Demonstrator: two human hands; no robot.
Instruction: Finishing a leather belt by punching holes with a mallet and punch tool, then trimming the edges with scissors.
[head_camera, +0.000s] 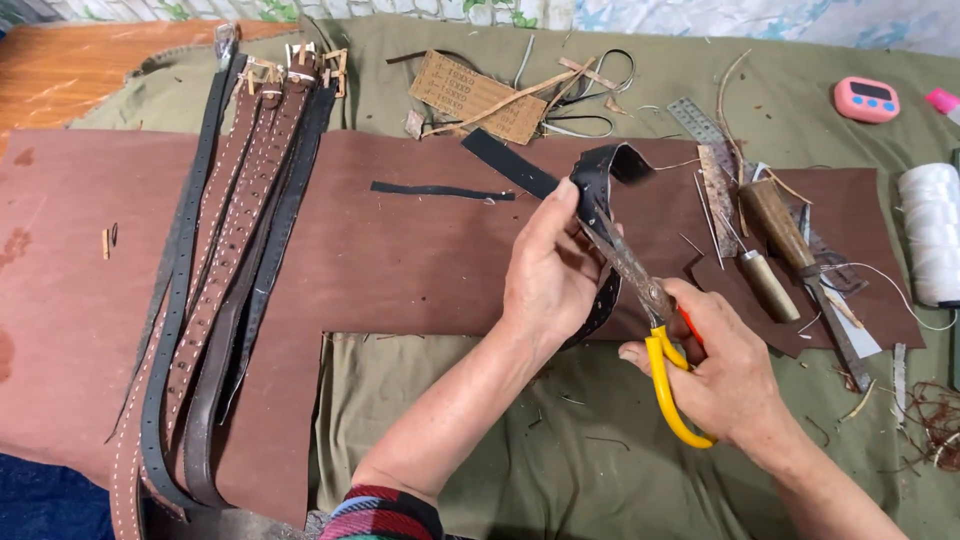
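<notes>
Brown leather sheet (400, 260), olive cloth (600, 440), belts (220, 250), scissors (650, 310)

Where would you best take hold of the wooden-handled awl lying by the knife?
Probably by the round wooden handle of the awl, coming from above on its near end. The thin metal spike points away up-left, and the knife lies close along its right side.

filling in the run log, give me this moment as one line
left hand: holds black leather strap | right hand: grips yellow-handled scissors, blades at strap | surface: brown leather sheet | beside: belts
</notes>
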